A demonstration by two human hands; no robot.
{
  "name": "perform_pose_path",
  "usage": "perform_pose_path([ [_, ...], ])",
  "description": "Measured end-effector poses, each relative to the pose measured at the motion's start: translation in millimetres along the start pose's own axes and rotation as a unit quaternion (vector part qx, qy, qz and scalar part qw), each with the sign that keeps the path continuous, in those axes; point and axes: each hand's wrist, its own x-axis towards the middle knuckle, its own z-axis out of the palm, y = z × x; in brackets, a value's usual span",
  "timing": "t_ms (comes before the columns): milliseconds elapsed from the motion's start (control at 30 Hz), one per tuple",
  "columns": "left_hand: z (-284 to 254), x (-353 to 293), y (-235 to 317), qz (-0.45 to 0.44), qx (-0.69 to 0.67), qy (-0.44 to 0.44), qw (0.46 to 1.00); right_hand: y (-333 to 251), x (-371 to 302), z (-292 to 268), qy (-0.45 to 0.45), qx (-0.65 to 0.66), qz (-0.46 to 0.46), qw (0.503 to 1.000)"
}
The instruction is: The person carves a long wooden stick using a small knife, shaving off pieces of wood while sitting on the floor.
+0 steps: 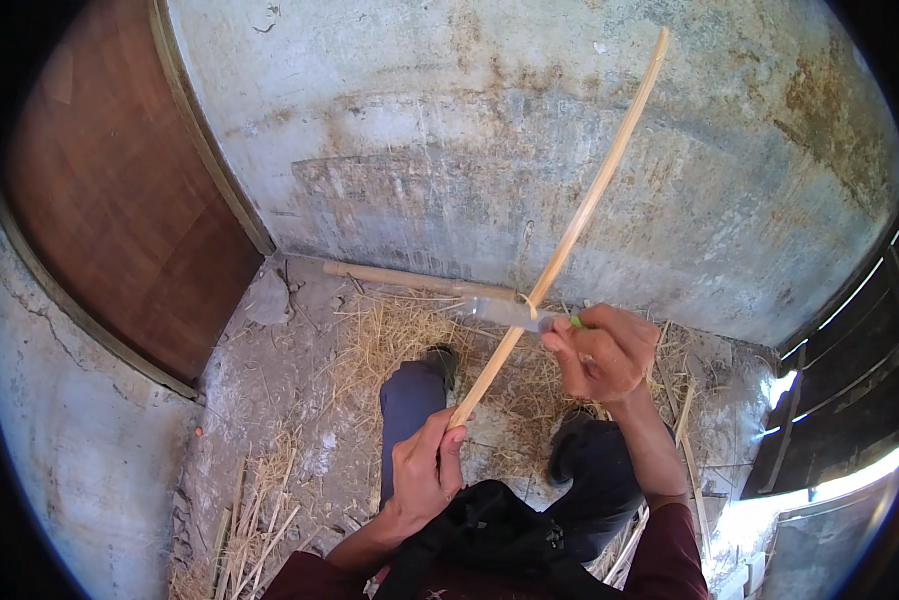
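A long, pale bamboo strip (596, 187) slants from my lap up and away to the right. My left hand (427, 466) is closed around its near end. In my right hand (607, 350) is a knife (499, 311) with a bit of green showing at its handle. Its broad blade lies across the strip, pointing left, and touches it a little below the middle. A thin curl of shaving (531, 305) stands up at the blade. The fingers of my right hand are wrapped round the handle, hiding most of it.
A bamboo pole (399, 279) lies along the foot of the stained wall (409, 190). Shavings (389, 335) litter the floor around my feet. Split strips (259, 525) lie at the lower left. A brown door (129, 200) stands at left, dark slatted boards (834, 375) at right.
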Motion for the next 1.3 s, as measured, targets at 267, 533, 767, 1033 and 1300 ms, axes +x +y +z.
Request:
perform_pose_path([
  [267, -10.3, -27.5, -16.3, -0.03, 0.021, -0.027, 0.999, 80.9, -9.1, -25.9, 0.136, -0.046, 0.278, 0.95],
  [533, -10.7, -12.4, -10.5, -0.117, -0.059, -0.041, 0.991, 37.9, -12.3, -13.2, 0.117, 0.111, 0.317, 0.934],
  [767, -1.3, 10.4, -8.5, -0.126, -0.12, -0.057, 0.983, -13.7, -5.3, 9.5, -0.027, 0.12, 0.091, 0.988],
  [1033, -5.2, 28.8, 14.8, -0.134, -0.212, -0.062, 0.966, -39.5, -10.2, 17.4, -0.104, 0.106, 0.011, 0.989],
  [1300, -4.9, 25.5, 7.8, -0.117, -0.222, -0.071, 0.965, -45.1, -14.8, 19.0, -0.107, 0.132, -0.006, 0.985],
])
